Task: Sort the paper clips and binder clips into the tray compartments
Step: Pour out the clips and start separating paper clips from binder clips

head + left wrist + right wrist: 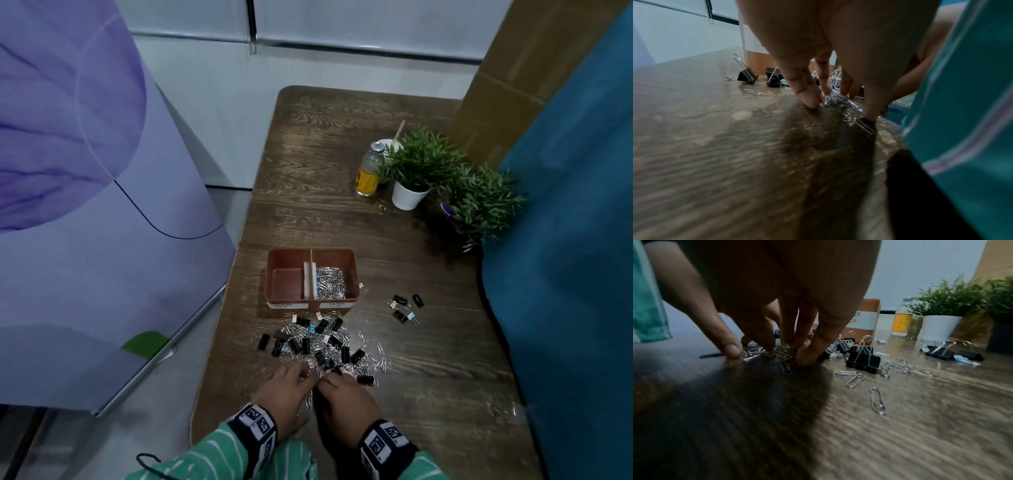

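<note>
Both hands (313, 390) over paper clips (777, 352); grip hidden by fingers (809, 95).

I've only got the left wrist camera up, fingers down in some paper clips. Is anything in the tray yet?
Observer: Yes. In the head view the tray's right compartment holds paper clips; the left compartment looks bare.
Operator: Any binder clips away from the main pile?
Observer: A small group of binder clips lies right of the tray, apart from the main pile.
Operator: What's the right hand doing?
Observer: The right hand is next to the left; the right wrist view shows its fingers gathered round a bunch of paper clips on the table.
</note>
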